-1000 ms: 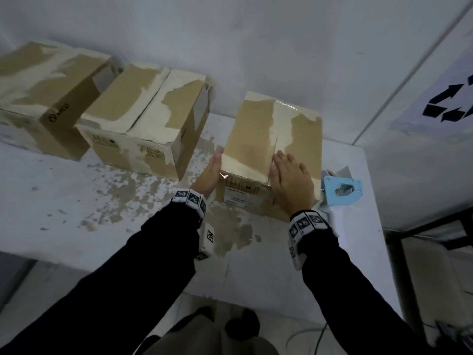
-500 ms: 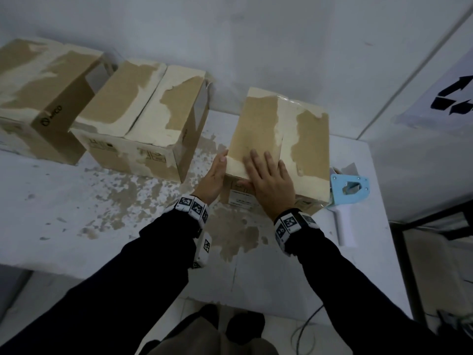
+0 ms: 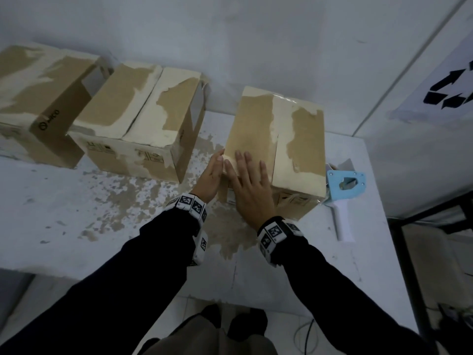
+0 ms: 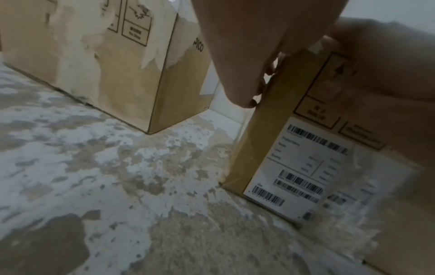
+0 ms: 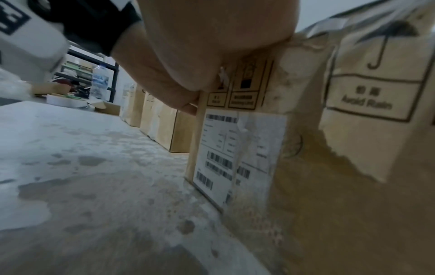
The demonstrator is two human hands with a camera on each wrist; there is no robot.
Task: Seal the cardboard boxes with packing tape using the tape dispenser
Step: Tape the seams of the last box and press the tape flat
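Note:
The right cardboard box (image 3: 299,139) stands near the table's right end, its top flaps closed. Glossy clear tape (image 3: 285,98) shows at the far end of its centre seam. My right hand (image 3: 249,185) lies flat, fingers straight, on the near part of the left flap. My left hand (image 3: 213,170) presses with straight fingers against the box's left side at the near corner. In the left wrist view, my left fingertips (image 4: 249,100) touch the box (image 4: 266,139) at its edge. The blue tape dispenser (image 3: 345,185) with a white handle lies on the table just right of the box, untouched.
Two more worn cardboard boxes, the middle box (image 3: 138,129) and the left box (image 3: 38,98), stand along the wall. The white table (image 3: 76,216) has patchy peeled paint. Its right edge is close beyond the dispenser, with a dark metal shelf frame (image 3: 435,221) past it.
My right hand has slid left across the box top, from the centre seam onto the left flap. The left hand has stayed against the box's left side.

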